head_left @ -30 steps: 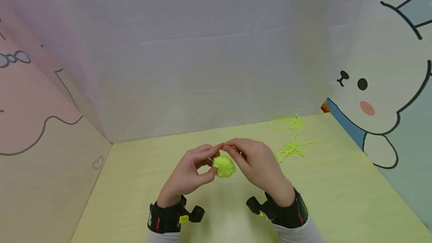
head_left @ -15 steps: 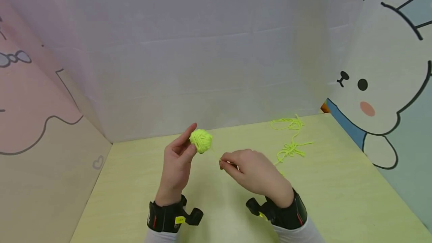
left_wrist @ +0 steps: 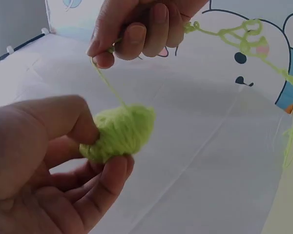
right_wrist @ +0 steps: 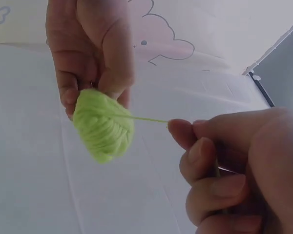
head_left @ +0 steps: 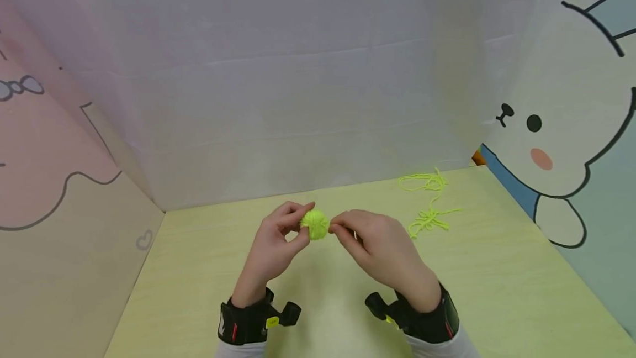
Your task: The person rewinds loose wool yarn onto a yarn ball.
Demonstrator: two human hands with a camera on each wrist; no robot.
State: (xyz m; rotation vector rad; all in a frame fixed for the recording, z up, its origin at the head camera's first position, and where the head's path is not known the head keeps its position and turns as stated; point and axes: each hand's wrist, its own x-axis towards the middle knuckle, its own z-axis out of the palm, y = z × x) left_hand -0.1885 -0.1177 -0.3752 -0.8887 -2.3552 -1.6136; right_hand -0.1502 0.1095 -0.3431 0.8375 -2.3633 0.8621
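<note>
one yarn ball (head_left: pixel 316 226) in the left hand (head_left: pixel 274 243)

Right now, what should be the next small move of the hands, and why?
Probably the right hand should wrap the yarn once round the ball: the left hand holds the ball, and the right hand pinches the yarn, which runs straight between them.

2 black wristbands (head_left: pixel 243 323) with yellow tags (head_left: pixel 272 322) adjoin pale grey sleeves (head_left: pixel 444 347).
</note>
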